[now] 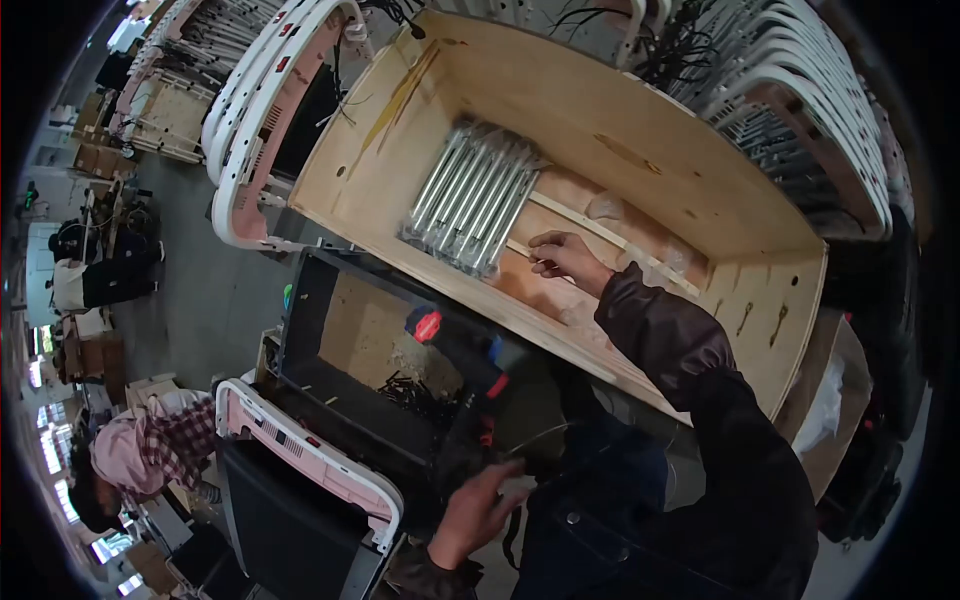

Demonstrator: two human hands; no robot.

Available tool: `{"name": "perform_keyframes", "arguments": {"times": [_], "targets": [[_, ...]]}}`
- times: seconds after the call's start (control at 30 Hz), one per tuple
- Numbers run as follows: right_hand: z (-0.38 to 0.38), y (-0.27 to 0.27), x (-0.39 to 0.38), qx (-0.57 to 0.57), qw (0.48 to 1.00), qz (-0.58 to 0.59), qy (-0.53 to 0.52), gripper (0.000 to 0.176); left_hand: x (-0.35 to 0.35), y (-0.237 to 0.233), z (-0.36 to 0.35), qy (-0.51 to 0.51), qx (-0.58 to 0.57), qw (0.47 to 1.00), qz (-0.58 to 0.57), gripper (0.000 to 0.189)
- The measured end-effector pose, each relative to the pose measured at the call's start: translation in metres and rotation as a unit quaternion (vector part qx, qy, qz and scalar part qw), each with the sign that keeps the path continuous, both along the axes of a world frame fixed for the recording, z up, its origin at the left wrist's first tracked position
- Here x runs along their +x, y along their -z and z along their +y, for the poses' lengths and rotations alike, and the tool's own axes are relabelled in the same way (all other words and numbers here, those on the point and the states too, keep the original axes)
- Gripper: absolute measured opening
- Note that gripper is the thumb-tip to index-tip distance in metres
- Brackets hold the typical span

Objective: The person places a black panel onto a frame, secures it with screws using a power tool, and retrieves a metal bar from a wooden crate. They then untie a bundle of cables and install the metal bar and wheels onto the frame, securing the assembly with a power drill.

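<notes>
Tubes (472,195) of straight, silvery metal, bundled side by side in clear plastic film, lie in the left part of a long, pale plywood box (370,170). The right hand (568,260) is over the box, just right of the bundle, fingers loosely bent and no object visible in its grasp. The left hand (478,515) is low at the near side, fingers partly spread; it is blurred, but no hold shows. Near it is a black tool-like object with red and blue parts (428,327).

For sound handling, the fingers would do best to close around the tubes themselves rather than the loose film, which could slip or tear. Supporting both ends would keep the bundle level and clear of the wooden rim.

Right of the bundle, the plywood box holds a pale wooden strip (635,252) and crumpled clear plastic (605,207). On the near side, an open dark box (305,320) has a brown bottom with pale scraps and a heap of thin black pieces (415,392).
</notes>
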State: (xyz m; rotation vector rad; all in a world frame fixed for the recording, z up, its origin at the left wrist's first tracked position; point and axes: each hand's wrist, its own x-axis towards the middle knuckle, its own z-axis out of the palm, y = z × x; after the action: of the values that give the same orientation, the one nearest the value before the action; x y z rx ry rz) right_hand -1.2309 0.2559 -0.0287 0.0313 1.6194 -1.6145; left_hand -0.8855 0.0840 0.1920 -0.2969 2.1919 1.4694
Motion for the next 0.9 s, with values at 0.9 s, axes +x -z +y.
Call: {"name": "perform_keyframes", "arguments": {"times": [0.9], "targets": [[-0.404,0.549,-0.168,0.181,0.981,0.042,0.046,0.049,-0.373,0.189,-0.228,0.146,-0.351,0.924,0.041,0.035]]}}
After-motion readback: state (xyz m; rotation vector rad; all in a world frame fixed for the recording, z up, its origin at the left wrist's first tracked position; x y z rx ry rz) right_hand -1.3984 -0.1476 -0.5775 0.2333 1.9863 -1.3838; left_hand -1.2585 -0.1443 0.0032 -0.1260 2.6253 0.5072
